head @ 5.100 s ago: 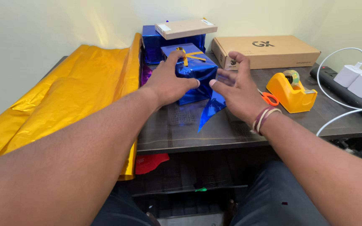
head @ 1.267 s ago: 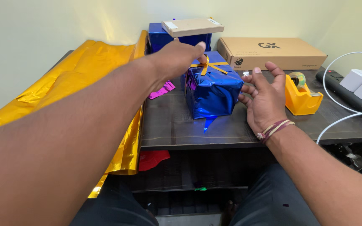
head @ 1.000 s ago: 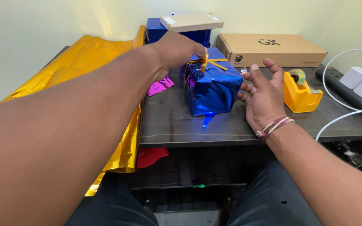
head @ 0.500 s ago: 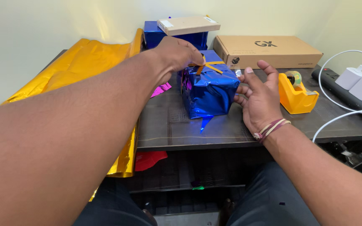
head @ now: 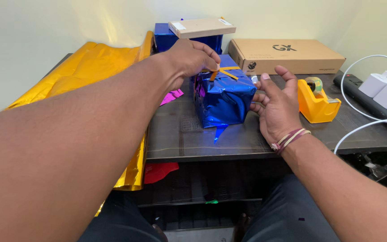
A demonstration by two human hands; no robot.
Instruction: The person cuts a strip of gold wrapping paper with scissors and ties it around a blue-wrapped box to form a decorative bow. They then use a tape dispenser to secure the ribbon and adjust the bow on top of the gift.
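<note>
Taking the blue foil-wrapped box point(head: 222, 98) in the middle of the dark desk point(head: 247, 139) as the landmark, the nearest thing is a loose pointed tail of blue foil point(head: 219, 131) that sticks out from under its front edge toward the person. Just right of the box, the right hand point(head: 277, 104) is spread open, palm turned toward the box's right face, with the fingertips point(head: 257, 96) touching or all but touching the foil; it grips nothing. Over the box's top, at its far-left corner, the left hand point(head: 189, 57) is curled, its fingertips closed on or pressing the orange ribbon strips point(head: 224, 71) that cross the lid; whether it pinches or only presses them I cannot tell. The box looks light and stiff under its wrap, but the foil is likely slick and quick to crease or tear, so flat palms on opposite side faces seem a safer hold than the thin ribbon, which would probably peel away. To the left of the box lie a scrap of pink foil point(head: 172, 96) and, beyond it, a big sheet of gold foil point(head: 86, 74). To the right stands an orange tape dispenser point(head: 316, 104). Behind the box are a second blue parcel point(head: 166, 38) with a flat tan box point(head: 201, 27) on top, and a long cardboard carton point(head: 287, 54).
</note>
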